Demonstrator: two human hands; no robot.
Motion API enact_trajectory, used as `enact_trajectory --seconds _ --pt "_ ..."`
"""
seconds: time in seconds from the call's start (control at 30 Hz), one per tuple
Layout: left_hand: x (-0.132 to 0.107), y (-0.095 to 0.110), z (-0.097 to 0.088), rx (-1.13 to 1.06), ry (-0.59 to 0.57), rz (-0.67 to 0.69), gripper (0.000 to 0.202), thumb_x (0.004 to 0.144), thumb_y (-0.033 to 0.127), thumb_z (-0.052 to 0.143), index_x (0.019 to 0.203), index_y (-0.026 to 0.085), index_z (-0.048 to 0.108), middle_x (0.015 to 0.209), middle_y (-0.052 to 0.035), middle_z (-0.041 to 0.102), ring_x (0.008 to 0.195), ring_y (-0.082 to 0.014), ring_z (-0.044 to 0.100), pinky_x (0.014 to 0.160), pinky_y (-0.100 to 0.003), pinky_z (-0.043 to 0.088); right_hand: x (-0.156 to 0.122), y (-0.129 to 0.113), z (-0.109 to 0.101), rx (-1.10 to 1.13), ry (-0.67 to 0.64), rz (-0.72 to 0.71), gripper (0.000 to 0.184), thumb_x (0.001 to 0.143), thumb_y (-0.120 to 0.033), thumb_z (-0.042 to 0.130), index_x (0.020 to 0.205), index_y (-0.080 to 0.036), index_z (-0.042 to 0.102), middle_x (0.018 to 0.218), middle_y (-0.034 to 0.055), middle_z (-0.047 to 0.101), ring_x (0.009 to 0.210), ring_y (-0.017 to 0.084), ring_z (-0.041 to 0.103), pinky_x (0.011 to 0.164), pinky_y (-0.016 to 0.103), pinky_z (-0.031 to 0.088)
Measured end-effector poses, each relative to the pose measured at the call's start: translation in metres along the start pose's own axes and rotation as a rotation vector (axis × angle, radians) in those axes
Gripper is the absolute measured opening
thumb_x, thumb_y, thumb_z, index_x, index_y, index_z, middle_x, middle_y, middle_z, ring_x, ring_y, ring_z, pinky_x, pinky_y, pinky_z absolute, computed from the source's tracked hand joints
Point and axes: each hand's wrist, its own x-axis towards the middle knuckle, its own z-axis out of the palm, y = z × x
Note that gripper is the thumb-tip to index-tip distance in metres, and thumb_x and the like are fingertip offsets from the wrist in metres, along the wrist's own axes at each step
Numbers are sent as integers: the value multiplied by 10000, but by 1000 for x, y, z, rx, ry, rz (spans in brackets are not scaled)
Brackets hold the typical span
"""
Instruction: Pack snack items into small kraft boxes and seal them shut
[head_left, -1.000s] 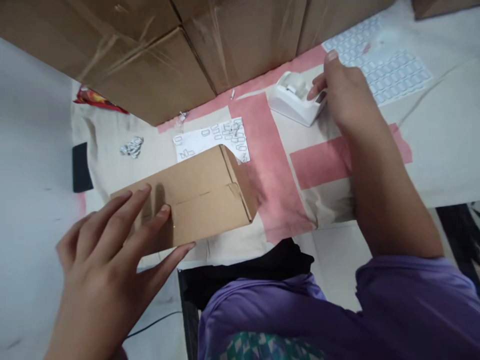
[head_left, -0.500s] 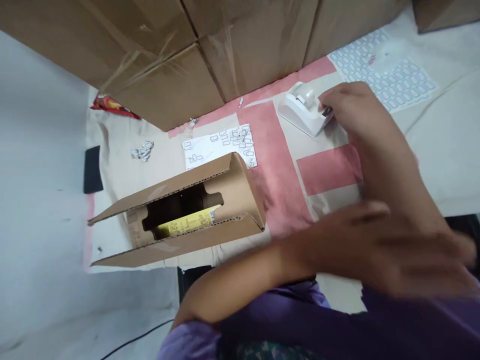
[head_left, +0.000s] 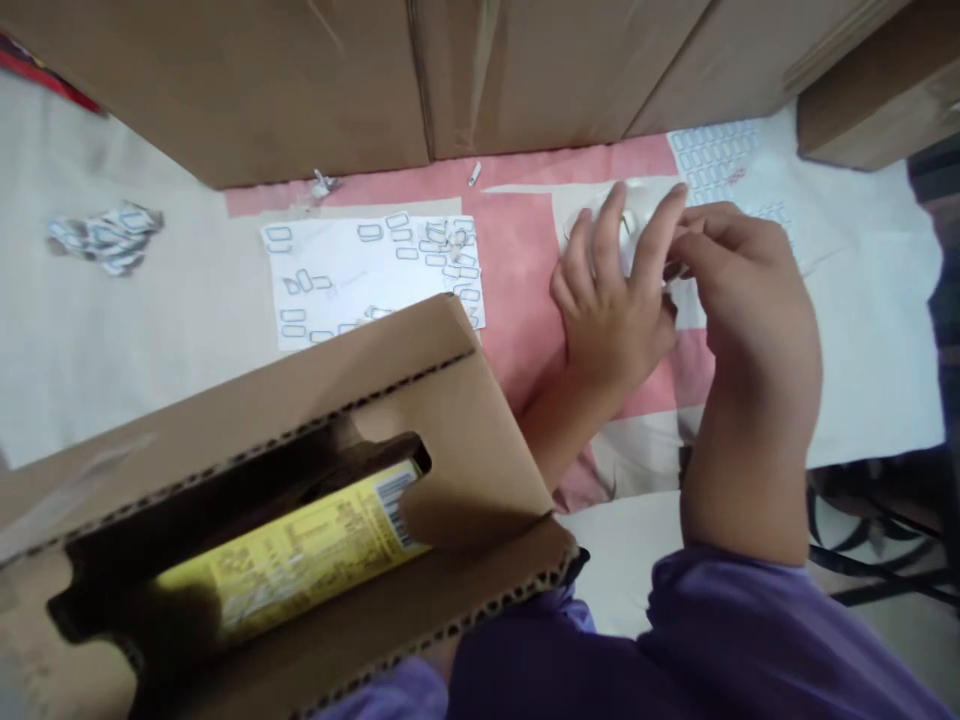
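My left hand [head_left: 611,300] reaches across to the right with its fingers spread and stretched up, lying over a white dispenser [head_left: 627,222] that is mostly hidden beneath it. My right hand [head_left: 746,290] sits just right of it, its fingers pinched together near the left fingertips; what they pinch is too small to make out. In the foreground lies a brown cardboard box [head_left: 450,400] with its flaps apart, showing a yellow-labelled item [head_left: 300,555] with a barcode inside. Neither hand touches the box.
Large cartons [head_left: 300,80] wall off the back. A white sticker sheet [head_left: 337,275] lies behind the box, another sheet [head_left: 712,155] at the back right by a small carton [head_left: 877,100]. Crumpled backing paper [head_left: 105,235] lies at the left on the pink-and-beige cloth [head_left: 517,290].
My left hand has left the box top and crossed over to the dispenser beside my right hand. The box flaps have sprung apart, showing the yellow item. The view has moved closer.
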Motion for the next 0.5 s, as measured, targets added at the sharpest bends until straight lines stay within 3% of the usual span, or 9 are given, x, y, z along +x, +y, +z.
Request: enact_trajectory --seconds 0.17,0.33,0.5 --pt "13 -7 0 -50 -48 -30 763 911 493 631 1581 273 341 1700 -50 235 1552 -293 263 1274 -430 273 -3 -6 6 48 39 6 239 906 -348 693 709 -236 618 791 26 616 861 211 658 765 365 556" --pt "14 -10 6 -96 -24 -5 685 933 476 597 1559 325 366 1612 -32 404 1552 -303 272 1241 -470 342 -6 -10 4 27 60 26 237 902 -299 662 677 -239 623 800 16 624 854 213 662 756 363 540" --pt "16 -12 10 -98 -15 19 688 914 483 627 1542 313 406 1599 -48 420 1547 -309 277 1231 -455 351 -7 -8 -1 -41 89 -11 300 856 -257 730 605 -228 568 790 17 636 746 176 624 735 350 528"
